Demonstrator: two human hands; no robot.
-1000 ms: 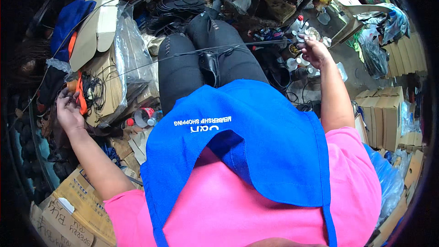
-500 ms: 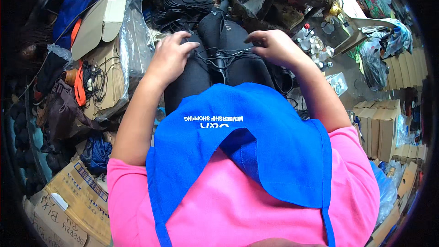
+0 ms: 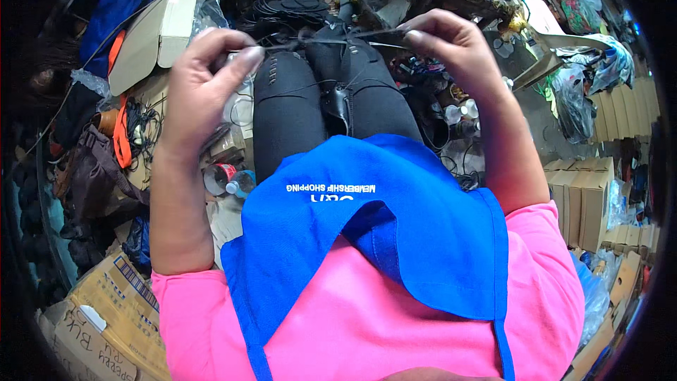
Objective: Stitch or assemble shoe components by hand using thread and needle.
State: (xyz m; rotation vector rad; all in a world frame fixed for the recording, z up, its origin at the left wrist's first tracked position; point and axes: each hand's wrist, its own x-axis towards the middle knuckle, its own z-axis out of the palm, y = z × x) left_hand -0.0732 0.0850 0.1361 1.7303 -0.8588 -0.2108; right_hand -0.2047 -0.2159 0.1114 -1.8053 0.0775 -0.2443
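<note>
Both hands have lifted off the lap since a moment ago: the left hand (image 3: 211,81) and right hand (image 3: 451,46) each pinch, fingers closed, an end of a thin black cord (image 3: 331,40) stretched taut between them above the knees.

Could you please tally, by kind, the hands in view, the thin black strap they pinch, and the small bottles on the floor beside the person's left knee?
Hands: 2, the left hand and the right hand.
Thin black strap pinched between them: 1.
Small bottles by the left knee: 2, a red-labelled bottle and a blue-capped bottle.
Total: 5.
</note>
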